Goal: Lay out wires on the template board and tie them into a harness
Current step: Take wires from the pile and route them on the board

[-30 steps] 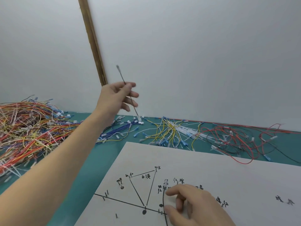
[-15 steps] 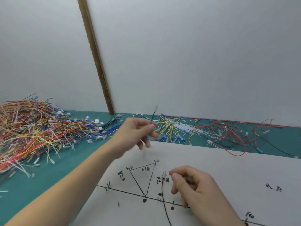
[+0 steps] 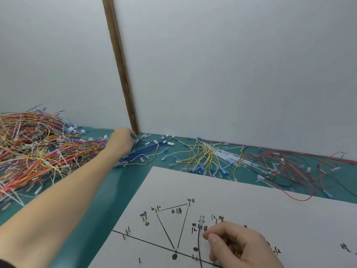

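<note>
Table point(image 3: 119, 190) teal, white walls | left hand point(image 3: 120, 143) grip unclear | right hand point(image 3: 237, 246) curled on board point(image 3: 251, 200)

The white template board point(image 3: 251, 200) bears handwritten black Chinese labels beside its drawn lines. Just above the right hand point(image 3: 239, 246) stands "红棕"; to that hand's upper left, by the triangle, "白红" and what looks like "白黄". Other marks are too blurred.
</note>
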Tool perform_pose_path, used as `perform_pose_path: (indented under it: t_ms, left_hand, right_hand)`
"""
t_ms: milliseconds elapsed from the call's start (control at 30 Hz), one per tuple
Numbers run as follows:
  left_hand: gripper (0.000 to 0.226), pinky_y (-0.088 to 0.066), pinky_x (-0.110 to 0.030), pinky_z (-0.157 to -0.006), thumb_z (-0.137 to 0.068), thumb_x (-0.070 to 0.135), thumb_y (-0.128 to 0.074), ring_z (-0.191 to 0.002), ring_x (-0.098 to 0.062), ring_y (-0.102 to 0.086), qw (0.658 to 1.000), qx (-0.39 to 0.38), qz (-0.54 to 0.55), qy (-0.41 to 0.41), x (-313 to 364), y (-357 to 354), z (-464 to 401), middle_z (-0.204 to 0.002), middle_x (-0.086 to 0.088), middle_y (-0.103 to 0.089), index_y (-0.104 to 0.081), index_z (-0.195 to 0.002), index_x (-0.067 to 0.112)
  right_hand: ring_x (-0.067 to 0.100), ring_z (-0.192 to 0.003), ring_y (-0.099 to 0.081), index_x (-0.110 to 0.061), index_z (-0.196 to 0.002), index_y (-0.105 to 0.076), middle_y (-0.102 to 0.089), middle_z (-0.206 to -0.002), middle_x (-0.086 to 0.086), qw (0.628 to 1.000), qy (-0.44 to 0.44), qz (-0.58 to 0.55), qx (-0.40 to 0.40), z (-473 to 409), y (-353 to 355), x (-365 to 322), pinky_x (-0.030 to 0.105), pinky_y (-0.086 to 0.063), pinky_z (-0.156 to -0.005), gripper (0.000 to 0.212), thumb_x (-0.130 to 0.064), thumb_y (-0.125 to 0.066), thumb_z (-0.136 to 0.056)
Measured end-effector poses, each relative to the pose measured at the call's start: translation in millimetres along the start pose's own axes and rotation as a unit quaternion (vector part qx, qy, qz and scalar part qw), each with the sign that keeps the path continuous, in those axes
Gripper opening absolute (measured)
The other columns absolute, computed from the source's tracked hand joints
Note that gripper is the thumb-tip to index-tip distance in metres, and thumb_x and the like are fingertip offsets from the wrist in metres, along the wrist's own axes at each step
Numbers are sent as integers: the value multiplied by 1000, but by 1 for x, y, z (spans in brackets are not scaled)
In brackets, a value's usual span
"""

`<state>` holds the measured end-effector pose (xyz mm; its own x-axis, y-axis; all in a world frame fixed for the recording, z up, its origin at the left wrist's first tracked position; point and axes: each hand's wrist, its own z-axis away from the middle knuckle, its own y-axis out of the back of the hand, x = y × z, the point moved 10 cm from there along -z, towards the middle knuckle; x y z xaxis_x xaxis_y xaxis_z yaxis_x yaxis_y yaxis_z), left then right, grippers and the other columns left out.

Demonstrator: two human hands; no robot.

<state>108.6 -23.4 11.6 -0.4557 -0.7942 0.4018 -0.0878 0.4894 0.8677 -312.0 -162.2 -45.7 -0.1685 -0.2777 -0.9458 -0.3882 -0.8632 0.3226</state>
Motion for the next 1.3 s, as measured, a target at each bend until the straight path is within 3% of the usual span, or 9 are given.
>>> perform_pose_path:
  t_ms: [167,267,367,567,767,900,1033,1133,1300]
  left_hand:
    - [20,-55,-38,-85,-99,19,-64,-99,-34,-70,996,-53,-26,-67,41,-42,3,-111,-14,-75,-76,-111,8]
    - [17,-57,-36,-59,-101,20,-61,-62,-26,-70,994,-93,-39,-32,42,-60,-1,-93,-13,-75,-75,-100,11]
    - [13,-53,-27,-46,-95,18,-66,-48,-22,-69,998,-58,15,23,34,-57,-5,-78,-4,-73,-78,-91,18]
    - [14,-55,-40,-87,-93,23,-67,-100,-31,-67,987,68,136,53,22,-28,-12,-99,-5,-76,-80,-95,22]
    - [11,-59,-35,-69,-100,23,-59,-60,-10,-71,933,187,306,22,37,38,-17,-86,4,-76,-71,-99,22]
    - [11,-51,-25,-48,-106,20,-48,-57,-16,-73,846,185,501,15,55,71,-21,-98,-5,-76,-55,-99,23]
    - [14,-47,-25,-41,-110,25,-31,-55,-23,-73,860,103,493,76,61,67,-27,-105,-7,-73,-42,-114,18]
    - [33,-54,-34,-56,-109,20,-25,-68,-29,-75,804,91,557,186,37,53,-23,-109,-14,-71,-35,-139,11]
    - [12,-48,-34,-58,-106,30,-31,-47,-19,-65,845,198,480,125,30,79,-21,-84,-5,-79,-41,-103,24]
  right_hand:
    - [9,-54,-52,-40,-77,-78,-73,-73,9,1000,-4,-13,19,-2,-2,6,17,-40,-59,21,-22,-72,-87]
    - [10,-54,-50,-37,-78,-79,-72,-73,13,1000,0,-15,9,-3,-4,8,20,-38,-60,20,-20,-73,-86]
    - [12,-55,-50,-36,-80,-79,-72,-72,13,1000,1,-18,8,-4,-2,10,20,-39,-61,18,-20,-73,-86]
    - [9,-54,-49,-39,-79,-78,-74,-75,9,1000,-11,-16,11,-4,-1,9,15,-39,-61,17,-25,-73,-86]
    - [9,-56,-54,-43,-79,-77,-75,-78,8,1000,-15,-8,11,-2,0,6,15,-41,-60,20,-25,-71,-88]
    - [10,-56,-57,-44,-80,-75,-76,-72,5,1000,-13,-11,-7,-3,0,4,17,-47,-62,26,-21,-68,-91]
    - [11,-59,-60,-41,-83,-75,-76,-72,2,1000,-12,-5,-10,-1,1,2,24,-53,-66,24,-21,-66,-93]
    - [11,-59,-62,-40,-82,-75,-76,-71,4,1000,-12,-15,-10,1,2,1,26,-53,-66,26,-19,-66,-94]
    - [8,-53,-57,-42,-82,-74,-76,-72,2,1000,-6,-10,-11,0,4,-2,17,-47,-59,27,-21,-66,-95]
